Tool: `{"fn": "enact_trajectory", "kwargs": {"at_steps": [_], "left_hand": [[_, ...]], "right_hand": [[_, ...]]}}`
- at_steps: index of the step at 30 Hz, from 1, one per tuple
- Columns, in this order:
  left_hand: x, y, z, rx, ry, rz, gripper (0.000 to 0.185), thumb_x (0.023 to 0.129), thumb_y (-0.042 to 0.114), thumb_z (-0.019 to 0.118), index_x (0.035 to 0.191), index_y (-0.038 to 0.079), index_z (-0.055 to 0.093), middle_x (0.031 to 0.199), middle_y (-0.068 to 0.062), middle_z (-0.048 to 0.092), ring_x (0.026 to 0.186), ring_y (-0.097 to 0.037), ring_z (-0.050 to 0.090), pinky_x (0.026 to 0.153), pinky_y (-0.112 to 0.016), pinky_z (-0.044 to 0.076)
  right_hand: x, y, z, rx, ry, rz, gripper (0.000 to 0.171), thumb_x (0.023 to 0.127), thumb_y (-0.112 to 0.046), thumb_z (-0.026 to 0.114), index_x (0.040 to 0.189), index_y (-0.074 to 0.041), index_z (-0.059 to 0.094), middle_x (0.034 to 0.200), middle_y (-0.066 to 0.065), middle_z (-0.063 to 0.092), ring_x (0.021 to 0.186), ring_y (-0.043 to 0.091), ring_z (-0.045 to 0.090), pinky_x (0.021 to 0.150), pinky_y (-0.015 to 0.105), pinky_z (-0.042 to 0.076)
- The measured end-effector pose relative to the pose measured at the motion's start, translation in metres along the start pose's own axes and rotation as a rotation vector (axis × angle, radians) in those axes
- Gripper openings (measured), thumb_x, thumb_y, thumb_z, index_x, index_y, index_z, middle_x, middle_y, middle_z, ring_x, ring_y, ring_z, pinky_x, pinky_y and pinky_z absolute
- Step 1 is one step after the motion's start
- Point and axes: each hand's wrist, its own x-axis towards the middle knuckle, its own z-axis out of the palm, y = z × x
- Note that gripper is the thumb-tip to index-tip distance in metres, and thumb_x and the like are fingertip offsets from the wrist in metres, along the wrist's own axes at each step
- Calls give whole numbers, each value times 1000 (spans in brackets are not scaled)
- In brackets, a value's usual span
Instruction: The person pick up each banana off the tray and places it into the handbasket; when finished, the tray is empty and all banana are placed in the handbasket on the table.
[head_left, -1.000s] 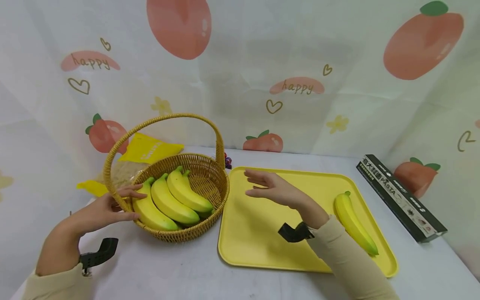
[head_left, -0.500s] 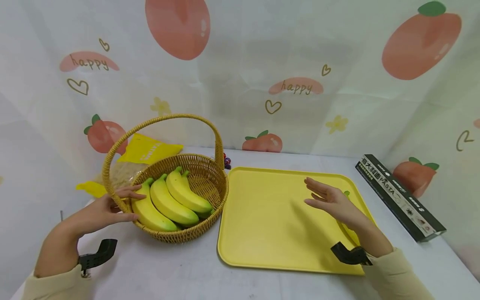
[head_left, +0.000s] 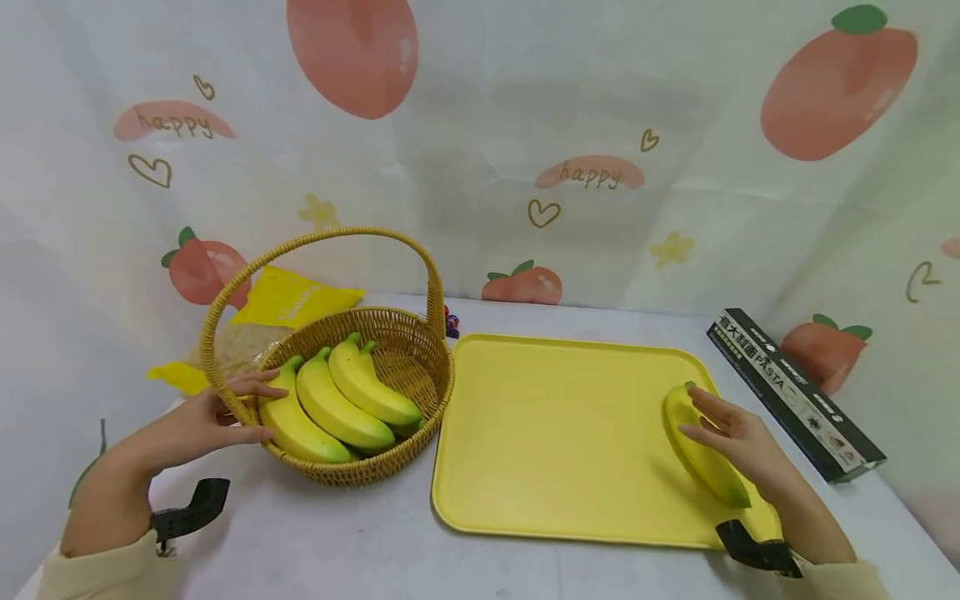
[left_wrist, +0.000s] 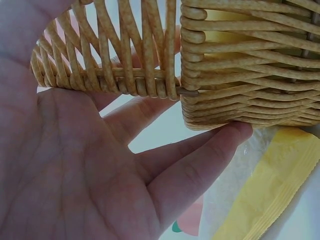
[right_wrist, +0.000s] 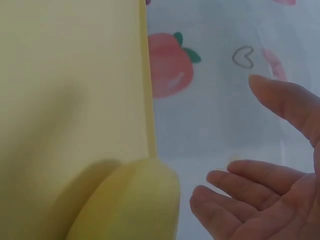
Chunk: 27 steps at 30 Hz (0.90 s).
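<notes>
The right hand point(head_left: 731, 433) was seen at the right end of the yellow tray point(head_left: 555, 450), laid against the outer side of a single banana point(head_left: 701, 454). Its fingers point(head_left: 708, 408) were extended and only loosely bent, reaching over the stem end of the fruit; they were not wrapped round it. In the right wrist view the banana point(right_wrist: 135, 200) appeared just beside the relaxed fingers point(right_wrist: 240, 185), with a narrow gap visible between fruit and fingertips, so whether contact was made could not be told for certain. The banana lay lengthwise along the tray's right edge, stem pointed away from the person, green tip nearer.

The left hand point(head_left: 213, 417) was held against the near left wall of the wicker basket point(head_left: 405, 354). In the left wrist view its straight fingers point(left_wrist: 200, 165) were pressed to the woven wall point(left_wrist: 240, 90) from outside, the palm open, nothing gripped. Three bananas point(head_left: 337, 404) lay side by side within the basket, well apart from the one on the tray.

Basket and tray stood next to each other on the white table point(head_left: 360, 542). A yellow packet point(head_left: 288, 304) was seen behind the basket, and a dark pasta box point(head_left: 791, 392) lay on the table beyond the tray's right edge, near the right hand.
</notes>
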Motion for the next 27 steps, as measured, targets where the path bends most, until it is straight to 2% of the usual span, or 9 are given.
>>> {"fn": "enact_trajectory", "kwargs": {"at_steps": [3,5,9,12,15,18,19,22,27], "left_hand": [[-1,-1,-1,-6,-1,-8,48,85,22,67,130,15,52,147,-19,30,104,28,28,80,-14,45],[0,-1,-1,-19,-7,-9,48,85,22,67,131,15,52,148,-19,29,104,27,28,80,-14,44],[0,-1,-1,-23,-13,-10,48,86,23,66,131,15,52,148,-18,29,104,27,29,81,-16,46],[-1,0,-2,-11,-12,-17,48,86,23,66,131,16,52,148,-17,29,105,24,31,83,-23,49],[0,0,-2,-8,-12,-20,48,86,23,66,131,15,51,148,-18,29,118,0,43,87,-38,50],[0,0,-1,-20,-15,-20,48,86,23,66,131,14,51,148,-19,28,124,-32,40,90,-52,46],[0,1,-1,-22,-14,-21,48,86,23,66,131,13,51,148,-19,28,124,-37,37,90,-56,44],[0,1,-1,-29,-13,-22,48,86,23,66,131,13,51,148,-20,27,124,-40,36,91,-59,42],[-1,0,-1,-29,-10,-25,49,86,23,66,131,13,51,148,-20,27,124,-42,35,91,-58,42]], "right_hand": [[-2,7,-3,-30,-4,47,70,93,-27,56,145,5,21,147,30,24,132,41,33,80,-1,35],[-4,11,-5,-41,-10,82,72,93,-29,56,145,6,19,147,31,23,130,49,28,77,-2,35],[-7,21,-6,-33,-27,129,75,93,-29,56,144,8,16,146,34,20,129,52,26,75,-2,36],[-8,27,-5,-20,-26,142,75,93,-28,57,144,10,16,146,36,20,129,52,26,74,-2,36],[-8,33,-4,-9,-29,153,76,93,-28,57,144,10,15,146,36,20,129,52,25,74,-2,35],[-7,36,-3,14,-43,166,77,93,-28,57,144,10,14,146,35,18,130,51,23,74,-2,35],[-6,37,-2,19,-48,173,78,93,-28,57,144,10,13,147,34,18,131,51,22,75,-2,35],[-5,39,0,38,-58,189,79,92,-28,58,144,10,12,148,34,16,132,50,22,75,-1,37],[-2,43,2,58,-63,185,81,91,-28,59,145,9,10,149,32,15,133,50,21,77,-2,37]]}}
